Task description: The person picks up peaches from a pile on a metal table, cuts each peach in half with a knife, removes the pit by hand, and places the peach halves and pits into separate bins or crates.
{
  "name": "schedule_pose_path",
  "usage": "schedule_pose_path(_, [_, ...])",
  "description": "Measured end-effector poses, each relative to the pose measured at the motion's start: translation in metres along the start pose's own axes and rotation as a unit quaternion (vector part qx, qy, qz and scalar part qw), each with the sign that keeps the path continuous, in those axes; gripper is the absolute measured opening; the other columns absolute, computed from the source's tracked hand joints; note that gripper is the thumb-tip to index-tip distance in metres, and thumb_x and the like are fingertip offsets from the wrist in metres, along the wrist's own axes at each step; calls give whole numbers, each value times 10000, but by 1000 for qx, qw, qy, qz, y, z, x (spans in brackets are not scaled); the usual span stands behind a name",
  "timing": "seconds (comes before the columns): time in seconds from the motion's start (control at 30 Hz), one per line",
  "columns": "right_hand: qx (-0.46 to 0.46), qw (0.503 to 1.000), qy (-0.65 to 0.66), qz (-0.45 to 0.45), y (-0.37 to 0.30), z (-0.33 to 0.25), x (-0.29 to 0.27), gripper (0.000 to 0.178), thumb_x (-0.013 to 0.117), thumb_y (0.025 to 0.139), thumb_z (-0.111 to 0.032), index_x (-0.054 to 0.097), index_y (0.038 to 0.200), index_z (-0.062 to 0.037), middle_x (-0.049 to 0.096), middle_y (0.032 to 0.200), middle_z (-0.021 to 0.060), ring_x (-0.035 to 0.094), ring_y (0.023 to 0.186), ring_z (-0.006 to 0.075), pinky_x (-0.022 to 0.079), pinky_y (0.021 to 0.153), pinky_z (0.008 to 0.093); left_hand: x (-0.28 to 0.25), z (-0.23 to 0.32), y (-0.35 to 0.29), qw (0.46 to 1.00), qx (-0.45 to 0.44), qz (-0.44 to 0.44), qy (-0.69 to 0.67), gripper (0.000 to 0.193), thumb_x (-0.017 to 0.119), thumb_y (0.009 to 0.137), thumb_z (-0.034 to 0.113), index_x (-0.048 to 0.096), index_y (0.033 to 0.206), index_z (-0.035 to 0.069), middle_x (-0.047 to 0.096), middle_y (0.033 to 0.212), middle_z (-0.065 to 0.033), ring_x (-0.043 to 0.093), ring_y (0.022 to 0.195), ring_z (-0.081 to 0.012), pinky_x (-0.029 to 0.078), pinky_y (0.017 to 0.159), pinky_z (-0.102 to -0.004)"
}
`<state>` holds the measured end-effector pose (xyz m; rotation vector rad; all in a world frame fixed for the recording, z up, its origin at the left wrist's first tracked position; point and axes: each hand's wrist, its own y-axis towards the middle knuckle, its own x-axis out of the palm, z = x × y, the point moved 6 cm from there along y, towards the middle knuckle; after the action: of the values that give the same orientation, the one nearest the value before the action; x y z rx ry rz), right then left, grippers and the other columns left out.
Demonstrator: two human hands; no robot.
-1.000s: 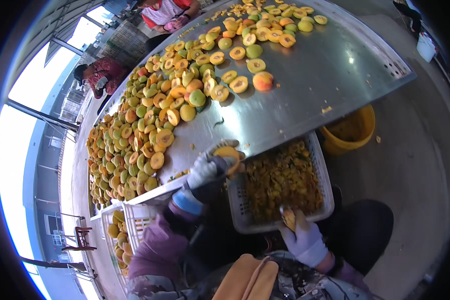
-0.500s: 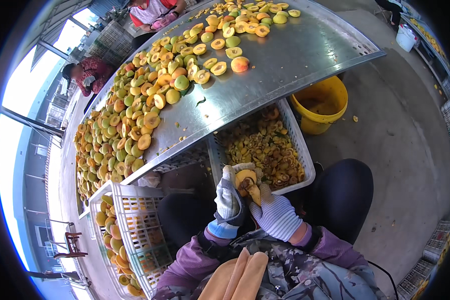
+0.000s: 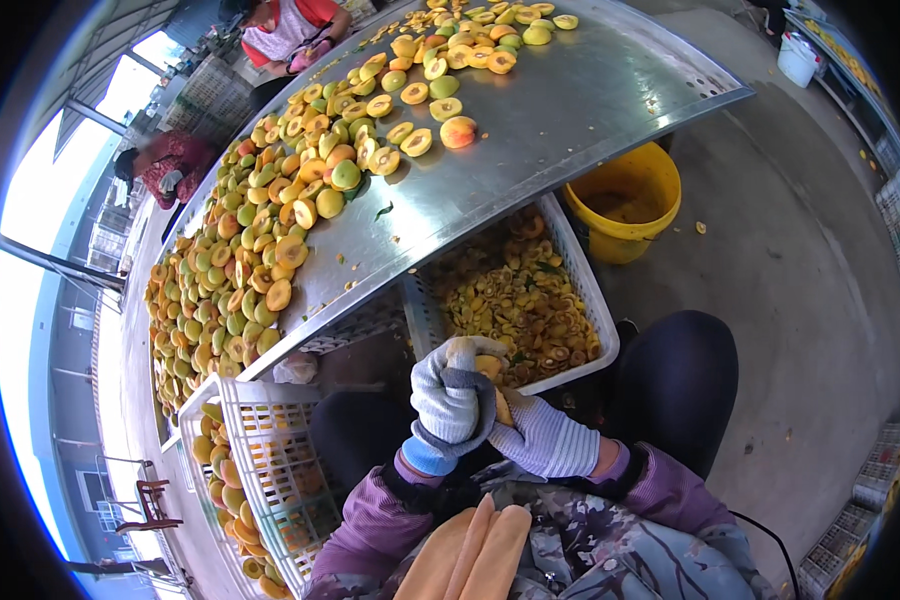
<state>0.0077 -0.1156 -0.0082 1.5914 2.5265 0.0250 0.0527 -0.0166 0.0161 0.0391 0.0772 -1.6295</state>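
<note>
My left hand (image 3: 448,400), in a pale knit glove, is closed around a yellow peach half (image 3: 489,366) that it mostly covers. Pressed close against it, my right hand (image 3: 550,438), in a striped glove, has its fingers closed on something mostly hidden; a yellowish-tan bit shows between the gloves. Both hands are over my lap, at the near edge of a white crate (image 3: 592,310) holding yellow and brown fruit scraps (image 3: 520,320). Beyond them, many halved peaches (image 3: 240,265) are heaped on a metal table (image 3: 530,130).
A white slatted basket (image 3: 275,420) of peach halves stands at my left knee. Under the table's right side is a yellow bucket (image 3: 625,245). Two people (image 3: 295,35) are beyond the table's far left edge. A white bucket (image 3: 797,60) stands far right.
My left hand has turned and closed over the peach half, hiding its cut face that showed before. The hands have come closer together. The whole view has shifted slightly.
</note>
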Motion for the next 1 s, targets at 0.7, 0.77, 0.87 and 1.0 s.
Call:
schedule_pose_path(0.7, [362,795,478,89,-3,74,15,252,559,911,-325,499,917,-81,467,590,10,446,399,118,369,376,276,-378,133,-176,815,46,516,261,248,545,902,182,647,979,-30,650,931,-103,603,815,-167,476,755,-302])
schedule_pose_path(0.77, [350,825,433,92,-6,72,14,236,548,916,-302,503,905,-71,471,573,24,465,385,136,380,342,287,-390,163,-214,668,2,487,563,291,589,890,260,639,1032,11,653,914,-123,620,846,-219,476,773,-328])
schedule_pose_path(0.87, [340,862,367,80,-4,65,11,213,517,927,-257,492,902,-47,470,547,45,467,368,148,390,329,288,-356,186,-168,583,-51,450,675,303,613,840,201,607,1119,84,617,1065,-178,596,953,-339,463,839,-380])
schedule_pose_path(1.0, [306,907,284,53,-4,61,3,170,510,929,-203,468,923,-39,470,534,52,466,365,141,392,340,275,-337,134,-13,794,22,303,527,342,610,817,187,610,1141,77,634,1059,-176,627,947,-292,475,843,-341])
